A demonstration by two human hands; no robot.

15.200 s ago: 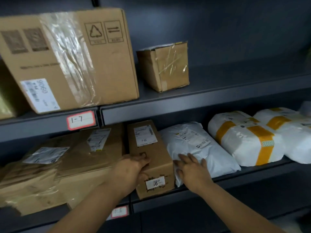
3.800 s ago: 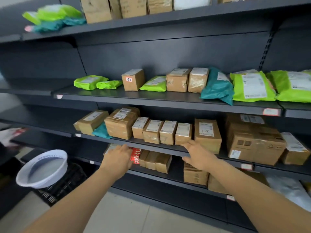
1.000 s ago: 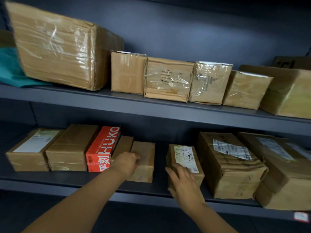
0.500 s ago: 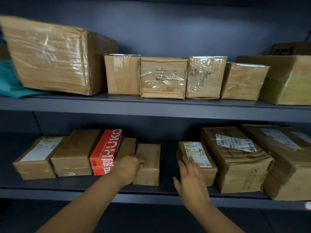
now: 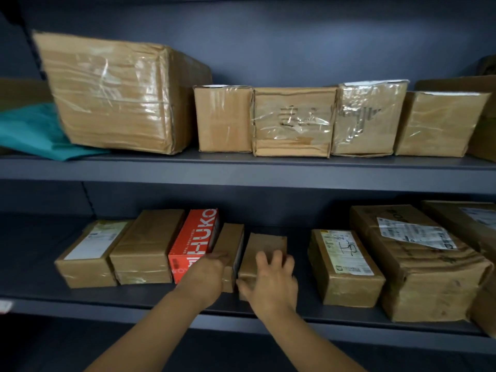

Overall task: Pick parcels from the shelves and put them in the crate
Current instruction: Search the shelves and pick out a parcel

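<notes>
The right hand [image 5: 271, 283] lies on top of a small brown parcel [image 5: 267, 244]. Its fingers are spread wide over the top, and its thumb is hooked round the front left corner, so it holds the parcel. The parcel sits flat on the lower shelf [image 5: 80, 298], near the front edge.

The left hand [image 5: 206, 276] is just beside it, pressed up to the front end of a thin brown parcel [image 5: 229, 241]. One finger or the thumb lies over the top of that end. The other fingers are tucked behind the hand (so I cannot tell if it grips the parcel or only touches it). The thin brown parcel and the small brown parcel stand side by side with a thin gap between them.

Left of the thin brown parcel, touching it, is a red box [image 5: 194, 242] with white letters. Next to that is a plain brown parcel [image 5: 149, 242], and then a brown parcel with a pale label [image 5: 91, 253]. Right of the hands, across a gap, is a parcel with a white label [image 5: 343, 267] and black writing on it. Beside that is a big crumpled parcel [image 5: 418, 261].

On the upper shelf [image 5: 241, 170] stands a big taped box [image 5: 118, 95]. A row of small boxes [image 5: 294, 122] stands right of it, close together. A teal bag [image 5: 35, 130] lies at the far left, partly under the big taped box.
</notes>
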